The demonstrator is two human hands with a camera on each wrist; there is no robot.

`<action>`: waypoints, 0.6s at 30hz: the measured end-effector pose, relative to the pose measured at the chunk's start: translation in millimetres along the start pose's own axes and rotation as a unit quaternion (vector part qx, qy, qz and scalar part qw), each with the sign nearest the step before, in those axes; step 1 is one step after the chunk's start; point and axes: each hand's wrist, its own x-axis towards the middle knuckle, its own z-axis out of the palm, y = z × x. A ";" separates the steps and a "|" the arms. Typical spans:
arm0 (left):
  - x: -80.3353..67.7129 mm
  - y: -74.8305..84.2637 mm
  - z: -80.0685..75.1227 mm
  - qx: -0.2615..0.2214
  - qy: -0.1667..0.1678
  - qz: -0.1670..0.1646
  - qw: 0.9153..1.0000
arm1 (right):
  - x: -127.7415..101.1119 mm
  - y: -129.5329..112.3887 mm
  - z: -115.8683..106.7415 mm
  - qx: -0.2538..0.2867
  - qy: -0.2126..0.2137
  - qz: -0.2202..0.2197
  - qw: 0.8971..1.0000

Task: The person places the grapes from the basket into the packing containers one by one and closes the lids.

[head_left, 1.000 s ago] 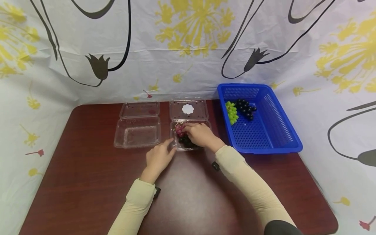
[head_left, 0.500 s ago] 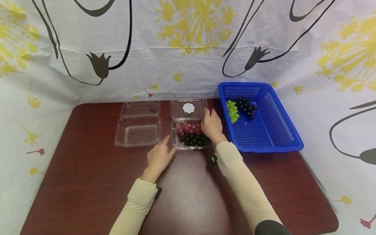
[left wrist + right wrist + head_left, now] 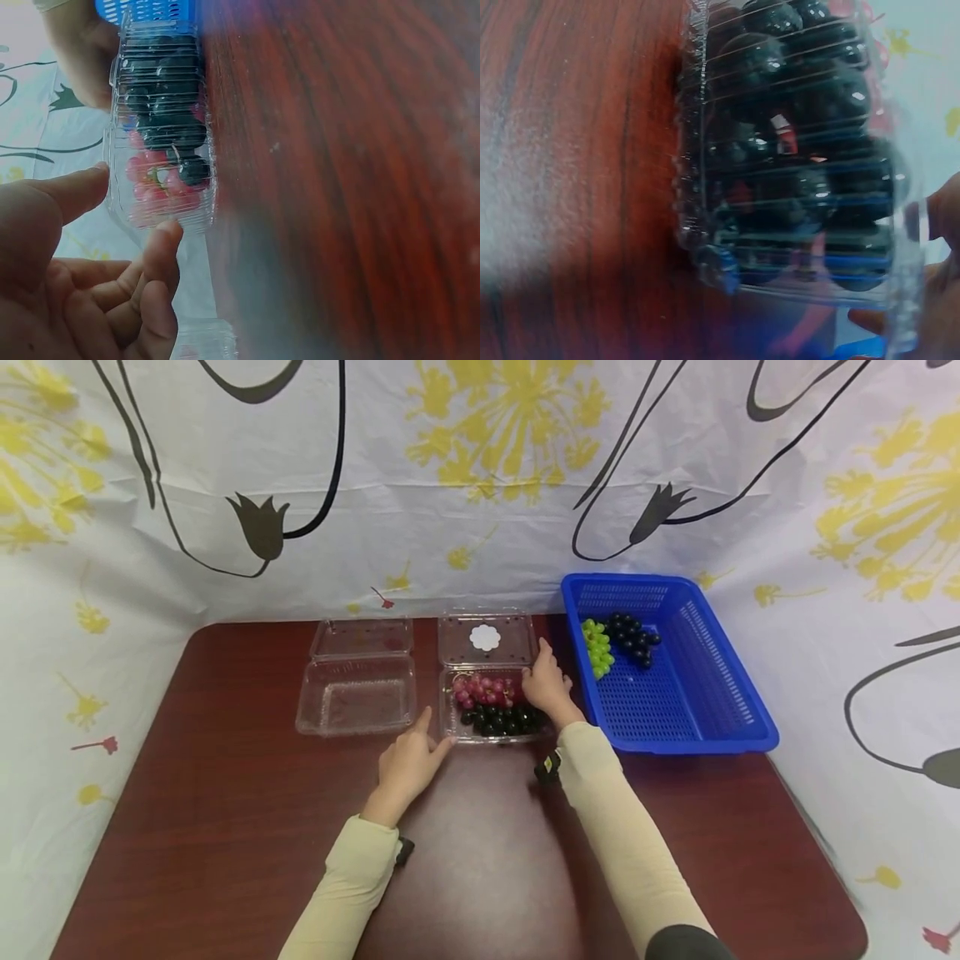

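A clear hinged plastic box (image 3: 449,727) holds a bunch of red grapes (image 3: 483,690) at the back and a bunch of black grapes (image 3: 498,721) in front. Its lid (image 3: 453,647), bearing a white scalloped label, lies folded back. At the box's left end is my left hand (image 3: 405,768), index finger extended and thumb near the front corner. In the left wrist view, thumb and fingertip stand right at the box wall. My right hand (image 3: 550,687) is at the right end, fingers loosely bent along the rim. Neither hand holds grapes.
Left of it stands a second clear box (image 3: 303,714), lid also folded back. A blue plastic basket (image 3: 675,747) at the right contains green grapes (image 3: 597,647) and black grapes (image 3: 630,637). A patterned cloth (image 3: 360,543) hangs behind the dark red table (image 3: 210,793).
My right hand has moved off the red grapes to the box's right end, leaving both bunches in full view. The left hand stays about where it was.
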 end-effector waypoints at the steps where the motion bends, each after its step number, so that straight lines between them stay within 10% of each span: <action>1: 0.2 -0.5 0.4 -0.005 -0.005 -0.002 1.000 | 0.9 1.7 1.2 0.018 -0.003 0.008 1.000; 18: 8.5 -6.9 6.2 -0.129 -0.027 -0.004 0.991 | 23.8 31.6 20.1 0.271 0.012 0.009 0.963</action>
